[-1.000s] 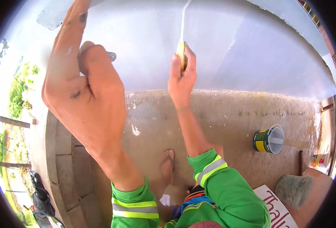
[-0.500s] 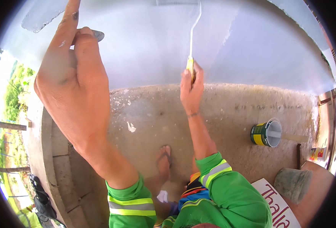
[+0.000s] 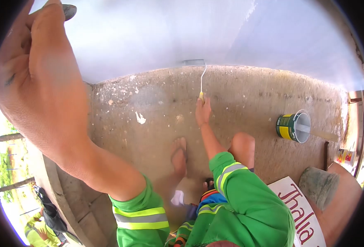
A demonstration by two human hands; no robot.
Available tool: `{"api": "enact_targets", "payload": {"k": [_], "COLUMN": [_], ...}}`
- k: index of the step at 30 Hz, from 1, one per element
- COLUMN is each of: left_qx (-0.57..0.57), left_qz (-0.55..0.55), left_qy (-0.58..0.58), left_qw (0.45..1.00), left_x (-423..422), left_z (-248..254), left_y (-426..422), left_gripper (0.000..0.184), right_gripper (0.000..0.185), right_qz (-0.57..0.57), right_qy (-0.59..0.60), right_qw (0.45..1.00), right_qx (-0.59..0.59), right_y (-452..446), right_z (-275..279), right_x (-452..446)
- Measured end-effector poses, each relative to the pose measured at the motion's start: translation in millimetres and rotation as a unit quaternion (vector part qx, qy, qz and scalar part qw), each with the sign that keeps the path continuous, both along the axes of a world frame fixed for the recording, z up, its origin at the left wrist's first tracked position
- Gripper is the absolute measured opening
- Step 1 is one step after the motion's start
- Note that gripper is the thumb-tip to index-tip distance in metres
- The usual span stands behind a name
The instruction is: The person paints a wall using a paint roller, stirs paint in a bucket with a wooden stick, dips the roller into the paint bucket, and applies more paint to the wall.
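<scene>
My right hand [image 3: 203, 112] is closed round the yellow handle of a paint roller [image 3: 203, 78]. The roller's head lies across the lower edge of the pale painted wall [image 3: 161, 37], just above the floor. Close to the camera, my left hand [image 3: 42, 78] is raised at the upper left. Its thumb presses on a dark grey, rounded flat piece [image 3: 70, 12]; the rest of that piece is hidden, and I cannot tell its kind. The left fingertips run out of view.
A green and yellow paint bucket [image 3: 288, 126] with a pale stick in it stands at right. Behind it are a dirty grey bucket [image 3: 320, 187] and a lettered sign [image 3: 299, 210]. A low ledge [image 3: 50, 177] borders the left; another person [image 3: 39, 230] is beyond it.
The roller has come down the wall to its bottom edge, with my right hand lower. My left hand has shifted left and looks larger. My right knee now shows, bent.
</scene>
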State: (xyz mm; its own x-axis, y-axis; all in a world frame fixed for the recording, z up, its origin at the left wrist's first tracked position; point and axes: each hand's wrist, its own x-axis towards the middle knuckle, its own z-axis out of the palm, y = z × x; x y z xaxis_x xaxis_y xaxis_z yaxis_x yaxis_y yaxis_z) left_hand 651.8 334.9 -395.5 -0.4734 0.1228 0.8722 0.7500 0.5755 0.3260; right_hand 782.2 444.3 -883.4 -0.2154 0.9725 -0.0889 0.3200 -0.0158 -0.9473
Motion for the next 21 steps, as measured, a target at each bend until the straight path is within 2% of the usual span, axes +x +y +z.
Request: {"api": "enact_targets", "payload": {"k": [4,7,11,13,16,19,21], "left_qx": [0.004,0.024,0.06,0.082,0.1,0.09,0.059], "left_qz": [-0.003,-0.007,-0.025,-0.045,-0.072,-0.117,-0.112], "left_qy": [0.013,0.002,-0.038,-0.034,-0.024,-0.029,-0.056], "left_qw": [1.0,1.0,0.997,0.995,0.992,0.989,0.99], "left_x": [-5,-2,17,20,22,21,22], "left_z": [-3,1,10,16,23,25,25], "left_y": [0,7,12,14,13,14,11], "left_gripper": [0.029,0.029,0.028,0.028,0.028,0.032,0.034], "right_gripper": [0.038,0.037,0.034,0.03,0.027,0.028,0.029], "right_qz": [0.003,-0.004,-0.004,-0.019,0.0,0.033,0.047], "right_qy": [-0.029,-0.07,-0.013,0.046,0.188,0.316,0.327], "right_qw": [0.998,0.997,0.999,0.997,0.982,0.944,0.932], "right_qx": [-0.051,-0.031,0.041,0.055,-0.03,0.088,0.149], "right_y": [5,11,4,3,22,68,99], "right_z": [-24,-35,-12,30,136,220,268], "right_x": [-2,-5,15,32,57,59,58]}}
